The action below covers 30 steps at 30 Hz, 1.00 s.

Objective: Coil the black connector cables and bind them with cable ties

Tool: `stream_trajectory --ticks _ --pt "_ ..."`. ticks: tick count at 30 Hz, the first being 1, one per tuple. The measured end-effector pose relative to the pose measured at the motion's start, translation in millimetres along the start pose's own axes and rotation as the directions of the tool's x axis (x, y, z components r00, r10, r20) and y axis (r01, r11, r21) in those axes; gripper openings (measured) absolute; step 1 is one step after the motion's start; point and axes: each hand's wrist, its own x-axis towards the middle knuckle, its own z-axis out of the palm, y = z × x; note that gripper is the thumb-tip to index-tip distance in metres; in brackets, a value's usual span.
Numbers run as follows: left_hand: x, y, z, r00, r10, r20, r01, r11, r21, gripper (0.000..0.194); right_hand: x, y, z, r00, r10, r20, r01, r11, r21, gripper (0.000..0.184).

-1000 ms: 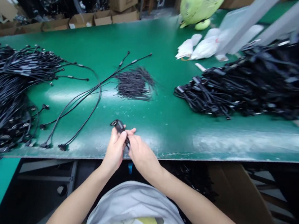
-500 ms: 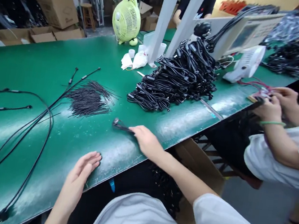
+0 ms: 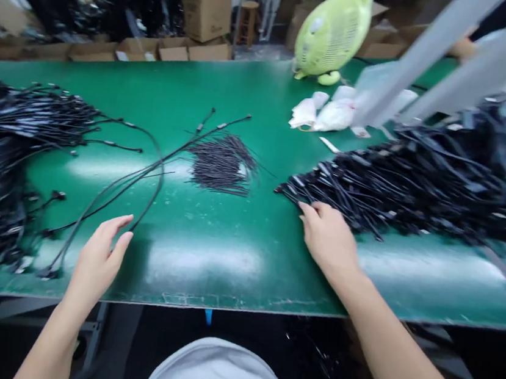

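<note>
My right hand (image 3: 332, 242) is at the near left corner of a heap of bundled black cables (image 3: 420, 179). Its fingertips pinch a bundled cable (image 3: 290, 193) there, partly hidden and blurred. My left hand (image 3: 99, 257) hovers over the table's near side, open, thumb and fingers apart. Just beyond its fingertips run long loose black cables (image 3: 144, 170), crossing and curving on the green table (image 3: 215, 234). A pile of thin black ties (image 3: 221, 164) lies between the two hands, farther back.
A large heap of black cables (image 3: 0, 177) covers the table's left end. At the back stand a yellow-green fan (image 3: 331, 36), crumpled white bags (image 3: 336, 113) and grey posts (image 3: 426, 57). Cardboard boxes (image 3: 206, 5) are beyond the far edge.
My view has swung left, bringing the left cable heap in. My right hand has carried the bundled cable from the bare tabletop to the right-hand heap. The left hand is nearer the loose cables.
</note>
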Motion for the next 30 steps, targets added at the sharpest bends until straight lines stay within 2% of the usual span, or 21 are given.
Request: stream_trajectory --ticks 4,8,11,14,15,17,19,21,22,23,24,25,26,27,28,29,30 --pt "8 -31 -17.0 0.999 0.034 -0.039 -0.025 0.974 0.226 0.044 3 0 -9 0.995 -0.079 -0.055 0.073 0.991 -0.112 0.029" --pt "36 -62 -24.4 0.998 0.031 -0.055 -0.005 0.901 0.433 0.048 24 -13 -23 0.971 -0.234 -0.055 0.233 0.972 -0.022 0.031" --pt "45 -65 -22.4 1.0 0.015 -0.015 -0.006 0.885 0.465 0.045 51 -45 -23 0.935 -0.351 -0.057 0.355 0.929 0.106 0.033" --pt "29 -48 -11.9 0.989 0.126 0.072 -0.144 0.913 0.382 0.04 80 -94 -18 0.882 -0.468 -0.061 0.468 0.849 0.245 0.027" --pt "20 -42 -7.5 0.979 0.164 0.124 -0.197 0.921 0.337 0.038 89 -113 -17 0.857 -0.513 -0.053 0.505 0.815 0.283 0.025" --pt "2 -33 -0.5 0.976 0.152 0.157 -0.19 0.945 0.267 0.03 104 -156 -15 0.79 -0.609 -0.062 0.592 0.734 0.333 0.025" --pt "-9 -30 1.3 0.989 0.076 0.13 -0.1 0.976 0.195 0.023 115 -201 -12 0.698 -0.707 -0.115 0.694 0.628 0.352 0.034" --pt "-13 -30 -3.5 0.993 0.005 0.118 -0.011 0.999 0.047 0.023 127 -242 -7 0.563 -0.812 -0.153 0.8 0.489 0.349 0.038" --pt "-13 -31 -8.1 0.992 -0.02 0.127 0.028 0.998 -0.061 0.024 136 -260 -4 0.496 -0.858 -0.133 0.837 0.432 0.336 0.033" --pt "-14 -30 -14.0 0.99 -0.047 0.135 0.07 0.982 -0.173 0.025 149 -275 -2 0.449 -0.889 -0.091 0.859 0.401 0.319 0.025" --pt "-14 -30 -20.7 0.986 -0.08 0.144 0.117 0.955 -0.272 0.028 165 -285 -2 0.429 -0.902 -0.04 0.867 0.399 0.298 0.019" --pt "-15 -30 -27.8 0.981 -0.119 0.152 0.166 0.923 -0.347 0.031 184 -290 -4 0.441 -0.898 0.011 0.863 0.427 0.272 0.018" --pt "-18 -31 -35.1 0.975 -0.157 0.16 0.209 0.895 -0.394 0.031 207 -291 -8 0.494 -0.869 0.035 0.839 0.487 0.242 0.019" --pt "-21 -33 -42.3 0.967 -0.19 0.168 0.245 0.875 -0.418 0.03 230 -286 -15 0.564 -0.825 0.031 0.804 0.557 0.211 0.021" --pt "-25 -36 -49.0 0.958 -0.223 0.177 0.28 0.858 -0.431 0.029 253 -276 -25 0.654 -0.757 0.011 0.744 0.645 0.173 0.023" --pt "-30 -40 -55.1 0.948 -0.253 0.192 0.314 0.837 -0.449 0.028 274 -263 -38 0.767 -0.641 -0.028 0.639 0.758 0.132 0.023" --pt "-35 -46 -60.5 0.939 -0.274 0.206 0.342 0.806 -0.483 0.027 292 -246 -53 0.819 -0.571 -0.06 0.574 0.812 0.107 0.024"
